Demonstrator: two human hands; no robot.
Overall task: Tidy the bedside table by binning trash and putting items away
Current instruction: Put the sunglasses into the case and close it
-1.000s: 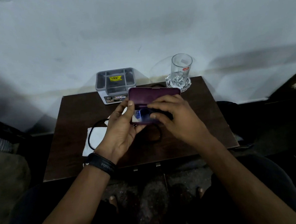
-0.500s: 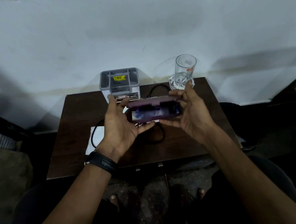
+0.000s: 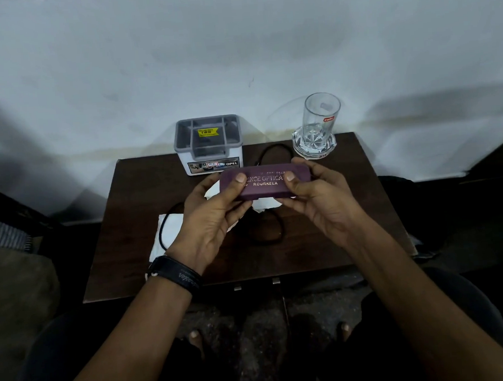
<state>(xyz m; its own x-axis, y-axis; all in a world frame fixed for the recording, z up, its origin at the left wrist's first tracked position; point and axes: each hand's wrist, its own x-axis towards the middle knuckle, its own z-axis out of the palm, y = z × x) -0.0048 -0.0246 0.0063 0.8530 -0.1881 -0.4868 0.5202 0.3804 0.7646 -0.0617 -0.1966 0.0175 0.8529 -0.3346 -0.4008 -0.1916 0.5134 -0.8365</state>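
Pale, scuffed wall (image 3: pixel 236 58) rises behind a small dark wooden bedside table (image 3: pixel 135 232) pushed against it. Over the middle of the table both hands hold a purple spectacle case (image 3: pixel 266 186), lid closed, gold lettering facing up, held clear of the tabletop. The left hand (image 3: pixel 208 219) grips the case's left end, thumb pressed on the lid and fingers curled underneath; a black wristband (image 3: pixel 176 276) sits on that wrist. The right hand (image 3: pixel 324 203) clasps the right end the same way, thumb on top beside the lettering, fingers wrapped below and behind.

Directly under the case and hands lies crumpled white paper (image 3: pixel 170 233), spreading toward the table's left front, partly hidden by the left hand. A black cable (image 3: pixel 279 230) loops across the tabletop, passing over the paper on the left, curling below the case near the centre, and arching up behind the case toward the back edge.

At the back of the table, touching the wall side, stands a grey and white compartmented organizer (image 3: pixel 209 145) with a yellow sticker inside and a printed label on its front. To its right, at the back right corner, a clear drinking glass (image 3: pixel 321 121) stands upright on a clear cut-glass coaster (image 3: pixel 314 146)
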